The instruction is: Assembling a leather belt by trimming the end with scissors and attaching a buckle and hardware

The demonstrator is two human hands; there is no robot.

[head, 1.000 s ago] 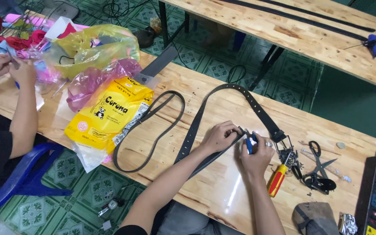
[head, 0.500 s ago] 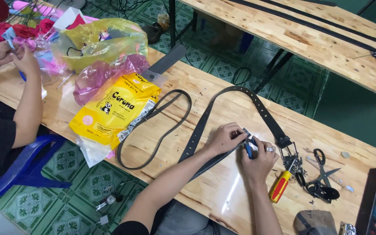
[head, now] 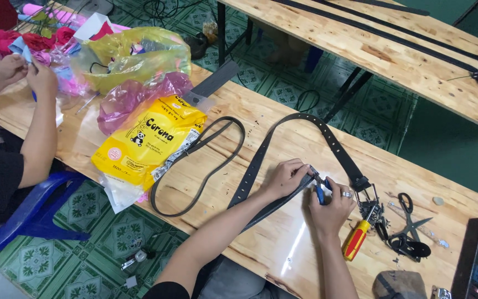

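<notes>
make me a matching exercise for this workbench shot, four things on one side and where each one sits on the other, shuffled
Things:
1. screwdriver
2. scissors
3. yellow bag
4. blue-handled tool

Places:
A. held in the right hand
B. near the table's right end, right of the screwdriver
C. left of the looped belt, below the pink bag
D. just right of the right hand, red and yellow handle toward the near edge

Pairs: 1-D, 2-B, 3-C, 4-A
</notes>
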